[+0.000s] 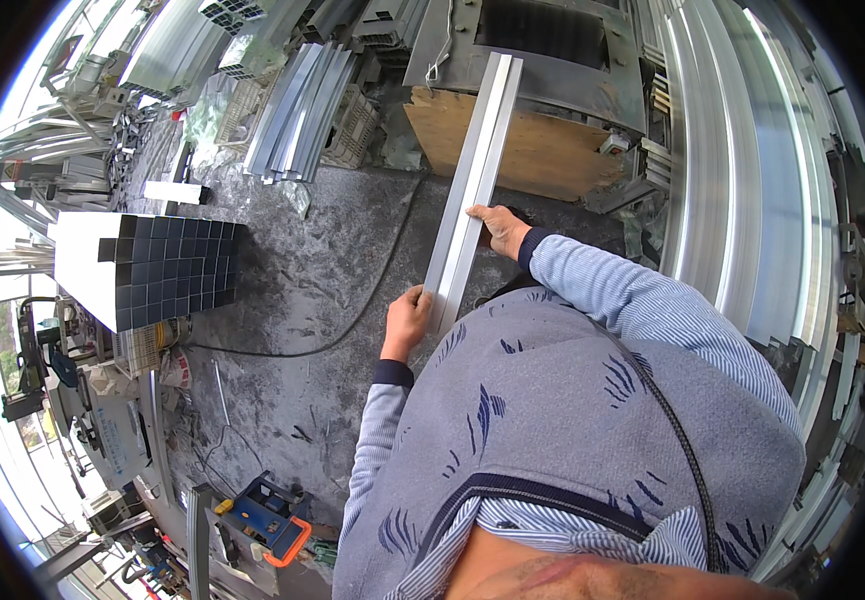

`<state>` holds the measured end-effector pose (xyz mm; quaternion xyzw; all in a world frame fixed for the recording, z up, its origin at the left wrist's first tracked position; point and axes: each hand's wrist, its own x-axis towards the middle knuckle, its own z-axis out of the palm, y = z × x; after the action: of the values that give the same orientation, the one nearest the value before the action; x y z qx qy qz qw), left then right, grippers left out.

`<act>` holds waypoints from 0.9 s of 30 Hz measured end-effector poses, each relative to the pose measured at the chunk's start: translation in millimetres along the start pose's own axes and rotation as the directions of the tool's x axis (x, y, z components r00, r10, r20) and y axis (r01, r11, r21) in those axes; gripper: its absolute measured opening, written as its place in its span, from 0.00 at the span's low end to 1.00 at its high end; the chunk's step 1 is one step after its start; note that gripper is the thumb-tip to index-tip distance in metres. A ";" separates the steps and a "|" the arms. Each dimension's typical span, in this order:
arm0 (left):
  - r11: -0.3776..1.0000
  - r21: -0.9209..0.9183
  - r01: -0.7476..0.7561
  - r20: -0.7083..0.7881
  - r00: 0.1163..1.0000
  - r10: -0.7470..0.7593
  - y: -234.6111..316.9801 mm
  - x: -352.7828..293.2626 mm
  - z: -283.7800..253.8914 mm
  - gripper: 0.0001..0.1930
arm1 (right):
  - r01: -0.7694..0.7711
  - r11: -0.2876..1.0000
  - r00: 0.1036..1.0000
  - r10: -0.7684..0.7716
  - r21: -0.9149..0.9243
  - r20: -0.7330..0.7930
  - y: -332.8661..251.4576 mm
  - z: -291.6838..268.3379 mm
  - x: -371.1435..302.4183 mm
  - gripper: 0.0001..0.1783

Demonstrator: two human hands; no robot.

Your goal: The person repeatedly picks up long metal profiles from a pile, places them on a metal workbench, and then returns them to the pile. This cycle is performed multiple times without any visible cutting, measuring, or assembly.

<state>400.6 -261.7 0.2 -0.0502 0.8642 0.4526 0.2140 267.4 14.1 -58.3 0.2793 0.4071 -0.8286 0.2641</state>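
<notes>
Silver metal, one long grooved profile (480,150), lies slantwise across both my hands. My left hand (409,318) is closed on its left edge by the near end; my right (501,230), farther along, has the opposite edge pinched, thumb on top, other fingers mostly hidden. Most of the length runs out beyond my grip — its far end shows over the grey bench (552,85) with the wooden panel (542,150), though I can't tell whether they touch. With that overhang, a loosened right thumb could let the tip drop or twist. A careless swing rightward could scrape the stacked lengths (707,150); the floor cable (262,354) left of my hold could trip me.
</notes>
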 end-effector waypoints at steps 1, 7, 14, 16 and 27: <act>0.982 -0.190 -0.012 0.033 0.999 0.018 -7.1 4.6 -2.7 0.22 | 0.019 1.000 0.999 -0.019 -0.002 -0.028 -0.4 2.7 -0.6 0.27; 0.794 -0.584 0.170 0.172 0.982 -0.083 -12.0 1.8 -2.1 0.32 | 0.106 0.975 0.978 -0.138 -0.196 -0.159 -0.4 14.6 -1.8 0.31; 0.683 -0.548 0.483 0.507 0.841 -0.189 -15.0 10.4 11.9 0.28 | 0.108 0.957 0.985 -0.139 -0.269 -0.100 3.9 -1.1 11.4 0.33; 0.652 -0.615 0.444 0.508 0.855 -0.104 -17.8 13.0 12.5 0.25 | 0.169 0.895 0.970 -0.225 -0.414 -0.090 7.7 -3.8 18.1 0.36; 0.667 -0.581 0.466 0.542 0.833 -0.110 -7.8 8.0 16.0 0.30 | 0.138 0.883 0.990 -0.122 -0.449 0.065 -3.1 -12.4 9.5 0.25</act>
<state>400.8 -252.6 -17.0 -0.1577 0.5331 0.6991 0.4497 261.7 24.0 -69.4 0.1678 0.6019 -0.7315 0.2729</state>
